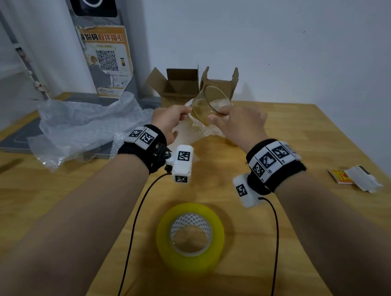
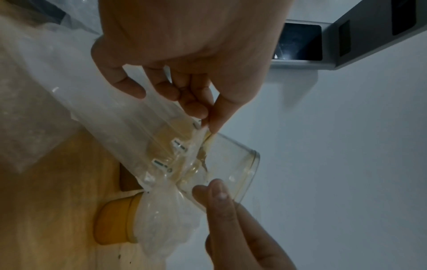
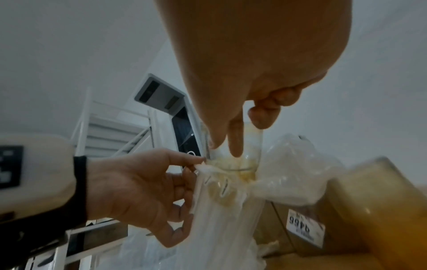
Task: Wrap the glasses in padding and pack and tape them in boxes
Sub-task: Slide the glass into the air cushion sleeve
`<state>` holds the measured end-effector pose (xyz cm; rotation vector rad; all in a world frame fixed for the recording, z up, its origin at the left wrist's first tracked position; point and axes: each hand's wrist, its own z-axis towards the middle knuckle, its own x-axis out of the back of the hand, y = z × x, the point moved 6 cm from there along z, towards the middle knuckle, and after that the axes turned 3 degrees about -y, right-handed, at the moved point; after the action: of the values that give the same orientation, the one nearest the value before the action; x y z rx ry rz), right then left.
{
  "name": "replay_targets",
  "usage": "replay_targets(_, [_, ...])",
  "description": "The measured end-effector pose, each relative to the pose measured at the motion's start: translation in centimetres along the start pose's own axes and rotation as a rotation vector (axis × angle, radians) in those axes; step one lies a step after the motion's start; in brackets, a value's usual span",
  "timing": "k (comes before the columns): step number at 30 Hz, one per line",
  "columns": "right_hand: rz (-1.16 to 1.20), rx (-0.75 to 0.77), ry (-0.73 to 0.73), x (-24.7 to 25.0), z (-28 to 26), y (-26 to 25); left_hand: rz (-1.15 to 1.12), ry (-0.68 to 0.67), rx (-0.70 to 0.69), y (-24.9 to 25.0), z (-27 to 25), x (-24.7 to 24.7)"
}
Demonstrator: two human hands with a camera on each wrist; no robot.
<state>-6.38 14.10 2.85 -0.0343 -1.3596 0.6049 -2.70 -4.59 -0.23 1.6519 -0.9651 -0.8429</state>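
Note:
A clear tumbler glass (image 1: 210, 101) is held tilted above the wooden table (image 1: 306, 137), its rim pointing up and away. My right hand (image 1: 217, 114) grips its side with thumb and fingers. The glass base sits in the mouth of a clear inflatable padding sleeve (image 1: 191, 131). My left hand (image 1: 184, 115) pinches the sleeve's edge beside the glass. The left wrist view shows that pinch by the left hand (image 2: 205, 117) on the padding sleeve (image 2: 129, 131), with the glass (image 2: 233, 164) half out. In the right wrist view my right hand (image 3: 238, 138) holds the glass (image 3: 233, 160).
Two open cardboard boxes (image 1: 180, 84) (image 1: 220, 81) stand at the table's back edge. Crumpled bubble wrap (image 1: 85, 126) lies at the left. A yellow tape roll (image 1: 190, 236) sits near me. A small packet (image 1: 354, 177) lies at the right. A yellow round object (image 2: 115, 222) rests under the sleeve.

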Motion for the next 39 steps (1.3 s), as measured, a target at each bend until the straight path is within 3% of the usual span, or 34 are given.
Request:
replay_targets(4, [0.034, 0.121, 0.060, 1.1, 0.9, -0.8, -0.079, -0.055, 0.048, -0.2, 0.1, -0.2])
replay_targets(12, [-0.129, 0.151, -0.142, 0.8, 1.1, -2.2, -0.192, -0.267, 0.122, -1.4, 0.1, -0.4])
replay_targets(18, [-0.159, 0.113, -0.297, -1.1, 2.2, -2.9, -0.206, -0.305, 0.087, -2.5, 0.4, 0.1])
replay_targets(23, [-0.138, 0.206, -0.155, 0.2, 2.5, -4.0, -0.069, -0.259, -0.055, -1.2, 0.5, 1.9])
replay_targets(28, [-0.092, 0.235, -0.116, 1.0, 2.5, -4.9, 0.354, -0.342, -0.065, -2.6, 0.9, 1.9])
replay_targets(30, [-0.106, 0.270, -0.143, 1.2, 2.3, -5.6, 0.445, -0.296, -0.096, -3.1, 0.9, 1.2])
replay_targets(33, [-0.134, 0.289, -0.172, 1.5, 2.3, -5.8, 0.428, -0.224, -0.166, -3.1, 1.3, 0.2])
replay_targets(39, [-0.290, 0.246, -0.276, 1.2, 2.0, -5.0, 0.438, -0.207, -0.250, -3.6, 1.6, -0.7])
